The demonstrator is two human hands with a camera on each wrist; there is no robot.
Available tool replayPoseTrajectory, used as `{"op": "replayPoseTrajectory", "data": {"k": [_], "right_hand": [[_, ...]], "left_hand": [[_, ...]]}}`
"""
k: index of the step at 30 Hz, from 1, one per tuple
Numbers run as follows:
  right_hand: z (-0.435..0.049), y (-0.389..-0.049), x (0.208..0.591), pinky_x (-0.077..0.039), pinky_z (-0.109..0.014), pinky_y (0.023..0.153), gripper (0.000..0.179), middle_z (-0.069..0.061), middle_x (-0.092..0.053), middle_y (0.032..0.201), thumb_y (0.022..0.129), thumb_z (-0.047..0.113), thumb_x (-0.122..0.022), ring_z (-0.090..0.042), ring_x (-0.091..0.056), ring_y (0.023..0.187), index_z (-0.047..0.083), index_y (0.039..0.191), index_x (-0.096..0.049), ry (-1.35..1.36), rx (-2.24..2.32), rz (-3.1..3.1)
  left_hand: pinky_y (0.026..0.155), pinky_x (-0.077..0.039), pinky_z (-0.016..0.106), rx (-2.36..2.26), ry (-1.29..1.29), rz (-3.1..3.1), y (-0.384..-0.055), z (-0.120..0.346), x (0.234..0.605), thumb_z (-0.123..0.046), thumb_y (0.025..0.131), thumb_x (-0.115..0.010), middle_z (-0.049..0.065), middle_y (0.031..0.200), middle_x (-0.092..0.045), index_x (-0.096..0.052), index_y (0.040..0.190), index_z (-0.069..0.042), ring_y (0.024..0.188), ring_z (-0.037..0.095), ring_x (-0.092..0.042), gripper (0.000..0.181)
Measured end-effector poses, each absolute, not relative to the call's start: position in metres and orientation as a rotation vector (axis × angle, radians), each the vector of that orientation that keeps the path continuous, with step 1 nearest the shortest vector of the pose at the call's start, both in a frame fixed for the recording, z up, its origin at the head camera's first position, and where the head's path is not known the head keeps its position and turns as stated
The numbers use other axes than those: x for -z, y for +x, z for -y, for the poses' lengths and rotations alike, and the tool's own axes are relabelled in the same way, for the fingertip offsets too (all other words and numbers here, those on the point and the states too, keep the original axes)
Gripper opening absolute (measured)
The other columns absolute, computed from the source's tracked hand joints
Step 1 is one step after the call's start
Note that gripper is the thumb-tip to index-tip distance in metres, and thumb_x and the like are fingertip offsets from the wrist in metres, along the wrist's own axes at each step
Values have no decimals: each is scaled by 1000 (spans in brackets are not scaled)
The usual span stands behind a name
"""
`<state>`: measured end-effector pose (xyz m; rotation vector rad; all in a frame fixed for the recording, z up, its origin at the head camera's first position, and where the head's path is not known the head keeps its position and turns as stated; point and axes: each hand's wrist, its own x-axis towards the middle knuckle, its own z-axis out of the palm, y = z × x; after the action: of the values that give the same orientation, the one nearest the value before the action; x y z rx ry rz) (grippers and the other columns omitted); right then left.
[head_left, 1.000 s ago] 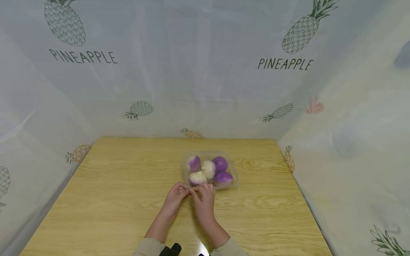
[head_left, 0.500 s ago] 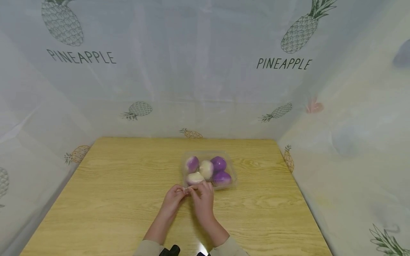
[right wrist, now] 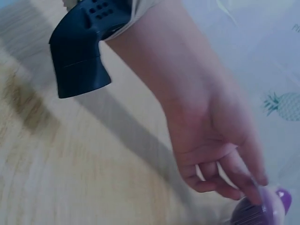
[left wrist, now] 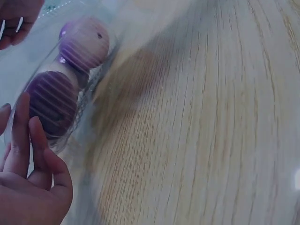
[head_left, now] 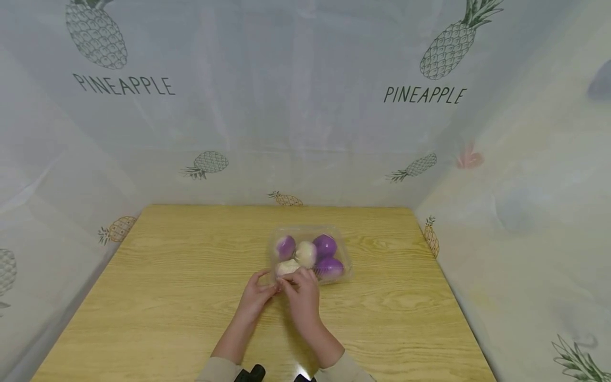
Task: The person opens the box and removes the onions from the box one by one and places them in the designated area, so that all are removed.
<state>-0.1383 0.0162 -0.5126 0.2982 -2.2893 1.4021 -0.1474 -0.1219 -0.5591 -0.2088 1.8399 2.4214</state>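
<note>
A clear plastic box (head_left: 345,249) on the wooden table holds several round vegetables (head_left: 325,246), glossy purple and cream-white. In the left wrist view, a purple one (left wrist: 52,103) shows through its ridged side wall. My right hand (head_left: 303,294) is at the near left corner, where thumb and forefinger pinch the thin clear edge. In the right wrist view, that hand's other fingers curl loosely beneath. My left hand (head_left: 254,298) lies just left of the corner, thumb tip close to the right fingertips, forefinger spread away. Its fairly straight fingers (left wrist: 19,136) lie against the box wall.
The wooden table (head_left: 200,249) extends around the box on all sides. Pale sheets printed with pineapples (head_left: 305,122) hang behind it and along both sides. A black wrist-mounted device (right wrist: 79,56) sits at the right sleeve.
My left forefinger and thumb have parted from their pinch near the corner, and the forefinger has moved up along the box. The right hand keeps its pinch. The box has shifted slightly left.
</note>
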Motion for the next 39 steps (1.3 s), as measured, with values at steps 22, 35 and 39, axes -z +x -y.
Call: {"op": "replayPoseTrajectory", "data": {"k": [22, 35, 39], "right_hand": [[-15, -145, 484, -35, -32, 73, 6, 14, -54, 71, 76, 15, -82, -7, -46, 70, 13, 80, -78, 276, -1372, 2291], [-12, -152, 469, -33, -34, 77, 5, 13, -60, 74, 77, 15, -82, -7, -51, 73, 13, 80, -78, 278, -1349, 2301], [-12, -154, 467, -32, -34, 77, 6, 12, -59, 75, 78, 14, -81, -8, -52, 75, 12, 81, -78, 308, -1338, 2319]], "left_hand": [[80, -55, 33, -2236, -82, -2009, -142, 136, 563, 4, 91, -63, 25, 92, -69, -25, 153, -8, 86, 32, -68, 75], [80, -53, 31, -2179, -36, -2010, -142, 143, 567, 4, 91, -63, 22, 94, -70, -23, 154, -10, 92, 34, -67, 75], [80, -54, 31, -2201, -52, -1991, -142, 143, 568, 6, 90, -63, 22, 91, -70, -24, 153, -9, 91, 33, -68, 76]]}}
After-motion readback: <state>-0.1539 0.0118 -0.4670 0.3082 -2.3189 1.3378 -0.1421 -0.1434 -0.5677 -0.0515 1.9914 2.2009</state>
